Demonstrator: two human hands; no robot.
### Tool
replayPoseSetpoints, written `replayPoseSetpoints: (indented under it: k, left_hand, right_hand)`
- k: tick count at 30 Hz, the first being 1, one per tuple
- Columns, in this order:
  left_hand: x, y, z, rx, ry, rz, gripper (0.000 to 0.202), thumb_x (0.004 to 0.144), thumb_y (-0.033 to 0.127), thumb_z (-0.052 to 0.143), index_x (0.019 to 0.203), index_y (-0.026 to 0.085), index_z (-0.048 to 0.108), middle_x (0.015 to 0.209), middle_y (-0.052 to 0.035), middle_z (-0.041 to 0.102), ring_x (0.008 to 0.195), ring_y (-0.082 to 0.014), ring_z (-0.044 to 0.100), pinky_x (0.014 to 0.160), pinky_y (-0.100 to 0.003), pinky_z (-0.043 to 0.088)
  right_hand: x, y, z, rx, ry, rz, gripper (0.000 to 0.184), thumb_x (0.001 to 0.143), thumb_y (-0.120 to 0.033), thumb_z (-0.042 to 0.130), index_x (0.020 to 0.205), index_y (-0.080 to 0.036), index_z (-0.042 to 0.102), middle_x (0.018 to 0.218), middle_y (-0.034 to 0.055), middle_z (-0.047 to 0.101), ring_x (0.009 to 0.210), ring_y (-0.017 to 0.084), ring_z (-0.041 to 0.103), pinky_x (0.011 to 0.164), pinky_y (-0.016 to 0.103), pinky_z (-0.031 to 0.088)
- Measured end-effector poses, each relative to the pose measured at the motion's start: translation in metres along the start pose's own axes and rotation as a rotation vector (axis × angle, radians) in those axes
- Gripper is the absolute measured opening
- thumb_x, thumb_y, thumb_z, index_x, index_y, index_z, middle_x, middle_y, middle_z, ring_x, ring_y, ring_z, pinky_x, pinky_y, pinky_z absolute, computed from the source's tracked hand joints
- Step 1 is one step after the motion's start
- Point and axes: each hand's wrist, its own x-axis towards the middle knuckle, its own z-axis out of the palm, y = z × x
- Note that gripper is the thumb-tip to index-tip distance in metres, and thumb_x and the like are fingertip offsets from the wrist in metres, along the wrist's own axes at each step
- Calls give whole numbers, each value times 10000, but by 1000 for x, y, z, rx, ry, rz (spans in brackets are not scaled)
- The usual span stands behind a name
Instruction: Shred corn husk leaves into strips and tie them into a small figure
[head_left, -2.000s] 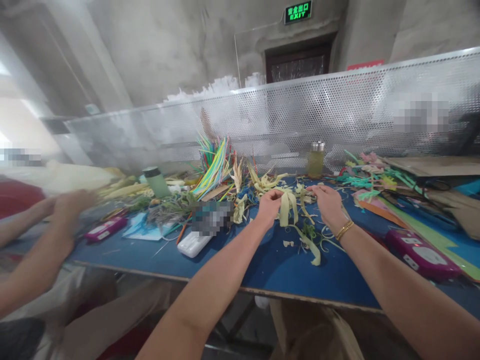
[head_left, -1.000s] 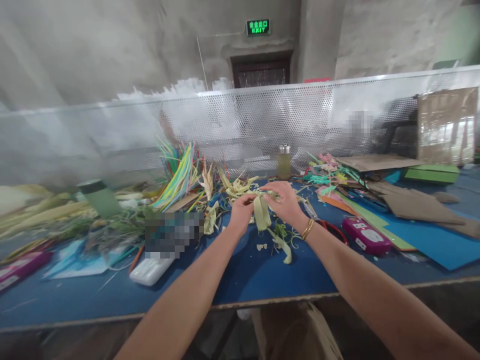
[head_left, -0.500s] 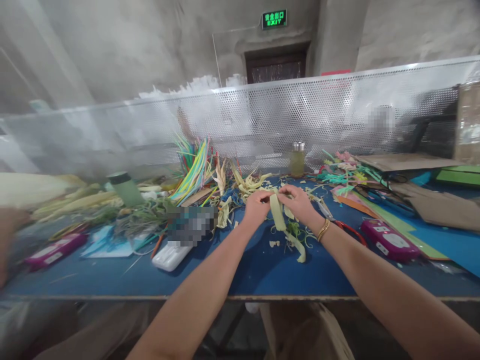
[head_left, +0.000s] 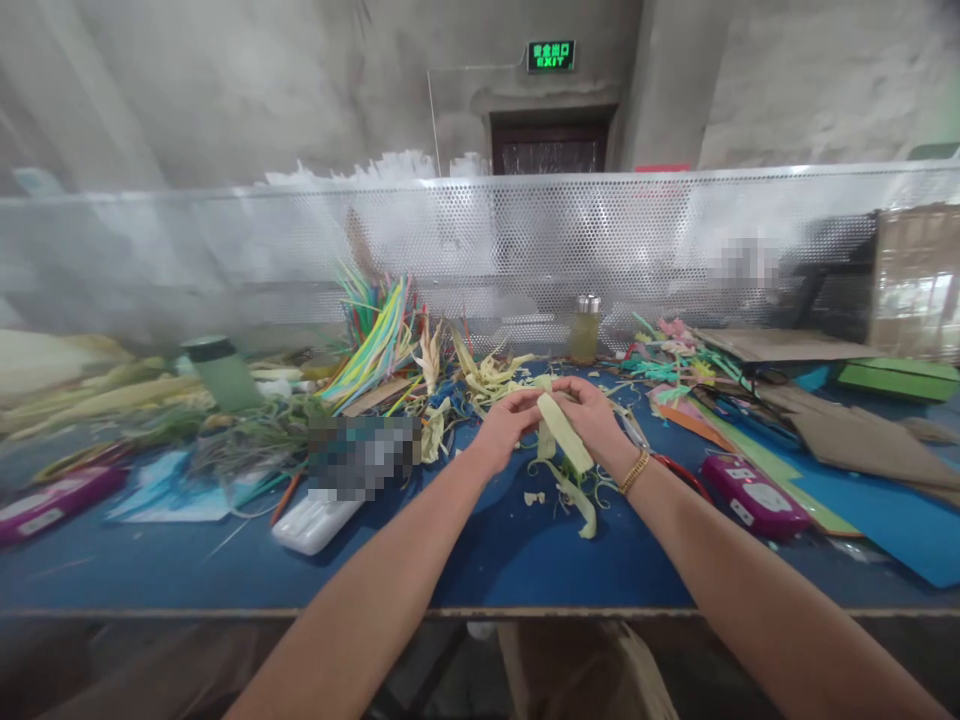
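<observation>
Over the blue table (head_left: 495, 560), both my hands meet at a pale green corn husk strip (head_left: 568, 437). My left hand (head_left: 504, 428) is closed, its fingertips at the strip's upper end. Closed around the same end from the right is my right hand (head_left: 594, 418); the exact finger contact is partly hidden. The strip's free end slants down toward my right wrist. Beneath my hands, a curled husk piece (head_left: 581, 507) and thin green curls lie on the table, with a small pale scrap (head_left: 534, 498) beside them.
Colourful strips (head_left: 375, 340) and husks (head_left: 487, 372) lie behind at left, near a phone-like white object (head_left: 315, 522). A jar (head_left: 586, 335) stands by the perforated metal screen (head_left: 645, 230). Red-handled scissors (head_left: 679, 475), a purple device (head_left: 750, 497), and cardboard (head_left: 870, 425) are on the right.
The husk strip's free end has swung from hanging nearly straight down to slanting right. My hands stay together at its top. The camera view has shifted slightly.
</observation>
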Motion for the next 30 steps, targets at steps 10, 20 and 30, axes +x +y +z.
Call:
replayPoseSetpoints:
  k: [10,20,30]
  left_hand:
    - [-1,2,-2,-119,10,-103,422,750,582,601,788,165,652,746,-60,669,640,-157,597,605,-276,439]
    - [0,-1,2,3,-46,27,289,610,285,806,847,141,724,785,-56,692,697,-141,603,643,-254,430]
    - [4,-3,-3,115,60,107,266,618,352,795,752,135,721,702,-39,670,615,-108,539,591,-237,381]
  right_hand:
    - [2,3,1,57,-32,-36,141,709,-324,614,766,-196,606,726,9,609,672,147,545,675,302,458]
    - [1,-4,3,85,-59,-58,121,706,-310,612,743,-201,576,738,14,626,695,155,572,679,301,486]
    - [0,-5,2,-111,-45,-165,82,715,-265,591,748,-191,575,730,14,602,689,148,553,707,306,469]
